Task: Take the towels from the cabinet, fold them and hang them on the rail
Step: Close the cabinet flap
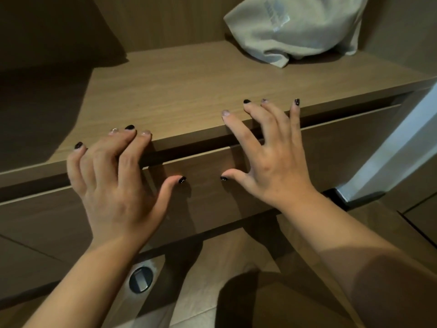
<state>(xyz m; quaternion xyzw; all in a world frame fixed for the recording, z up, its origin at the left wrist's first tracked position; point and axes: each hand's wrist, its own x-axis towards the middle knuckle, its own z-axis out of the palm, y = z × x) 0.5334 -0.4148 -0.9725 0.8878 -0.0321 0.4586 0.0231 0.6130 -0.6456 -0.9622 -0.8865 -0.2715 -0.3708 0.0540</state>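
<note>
Reaching over a wooden drawer front, the left hand and right hand spread their fingers wide, fingertips on the front edge of the cabinet shelf, holding nothing. A pale cloth bag sits at the shelf's back right corner.

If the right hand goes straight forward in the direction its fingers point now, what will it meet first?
Probably nothing soon: the right hand points across the bare wooden shelf top toward the cabinet's back. The grey cloth bag lies in about that line, so it may be met first; depth is unclear.
</note>
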